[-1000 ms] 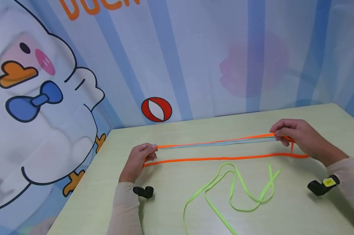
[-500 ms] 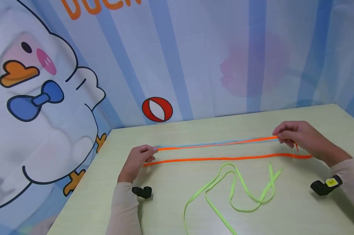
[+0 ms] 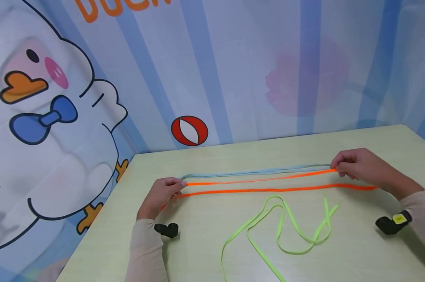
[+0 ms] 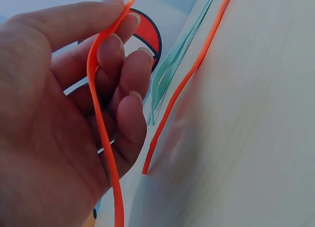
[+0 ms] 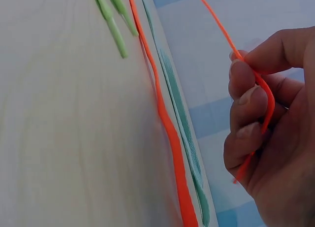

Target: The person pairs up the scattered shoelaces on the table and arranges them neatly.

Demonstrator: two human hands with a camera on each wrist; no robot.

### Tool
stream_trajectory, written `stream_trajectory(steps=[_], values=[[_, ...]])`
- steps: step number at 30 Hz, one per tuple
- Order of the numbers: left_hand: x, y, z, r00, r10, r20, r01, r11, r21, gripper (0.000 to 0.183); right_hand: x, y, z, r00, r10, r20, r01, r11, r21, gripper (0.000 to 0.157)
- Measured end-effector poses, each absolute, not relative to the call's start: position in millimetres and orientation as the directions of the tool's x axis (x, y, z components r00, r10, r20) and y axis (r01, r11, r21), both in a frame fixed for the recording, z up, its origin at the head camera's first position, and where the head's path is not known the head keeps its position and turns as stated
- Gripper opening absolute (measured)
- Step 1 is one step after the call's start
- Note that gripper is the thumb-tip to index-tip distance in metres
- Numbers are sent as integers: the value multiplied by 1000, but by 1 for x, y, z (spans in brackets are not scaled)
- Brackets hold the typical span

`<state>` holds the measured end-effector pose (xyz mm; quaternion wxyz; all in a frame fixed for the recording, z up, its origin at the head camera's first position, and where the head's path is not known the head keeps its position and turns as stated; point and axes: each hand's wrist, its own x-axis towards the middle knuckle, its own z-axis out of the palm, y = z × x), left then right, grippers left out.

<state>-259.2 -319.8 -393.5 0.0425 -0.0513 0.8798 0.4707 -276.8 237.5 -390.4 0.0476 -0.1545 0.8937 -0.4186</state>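
Note:
A flat orange shoelace [image 3: 304, 175] is stretched between my two hands just above the table. My left hand [image 3: 159, 197] pinches it between thumb and forefinger, and a length hangs down past the palm in the left wrist view. At the other side my right hand [image 3: 365, 168] also pinches it; a short orange tail [image 5: 269, 109] curves across the curled fingers. Below lies another orange length [image 3: 251, 190] on the table, nearly straight; I cannot tell whether it is the same lace. Behind lies a light blue shoelace [image 3: 247, 172], doubled and roughly parallel.
A lime green shoelace [image 5: 116, 37] lies in loose curves on the near part of the pale table [image 3: 198, 243]. Behind the table hangs a printed backdrop [image 3: 247, 78] with a cartoon duck. Black wrist cameras sit on both forearms.
Both hands have come slightly nearer with the held orange lace, moving it off the blue lace, which now shows behind it. The orange tail by my right hand no longer shows in the head view.

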Motion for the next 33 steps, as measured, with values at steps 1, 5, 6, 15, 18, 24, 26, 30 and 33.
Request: stream_trajectory(steps=[1,5,6,15,18,24,26,30,33], values=[[-258,-320,-393,-991,-55,-124,-133,558,819,32,-277,237,-391,-947,-317,43,-240,614,-752,17],[-256,-322,-393,-991,-54,-119,-128,580,805,31,-279,236,-393,-945,-324,45,-255,646,-720,16],[-255,-323,-393,-992,-51,-119,-126,581,804,30,-279,236,-393,-946,-321,40,-252,654,-713,15],[-255,-325,-396,-990,-55,-129,-137,580,803,22,-278,235,-393,-947,-321,11,-247,709,-661,16],[-256,-326,-397,-989,-77,-128,-149,585,797,21,-277,237,-393,-945,-326,12,-259,726,-638,16],[-258,-328,-398,-983,-114,-143,-183,607,773,24,-281,245,-400,-936,-353,6,-289,756,-587,19],[-258,-328,-399,-983,-118,-142,-184,615,766,24,-281,246,-402,-933,-360,-2,-296,769,-567,19],[-257,-328,-398,-984,-115,-132,-176,627,759,27,-282,247,-405,-934,-356,-15,-296,799,-524,19],[-256,-327,-398,-985,-114,-130,-172,633,755,27,-281,248,-405,-936,-351,-21,-294,814,-501,19]])
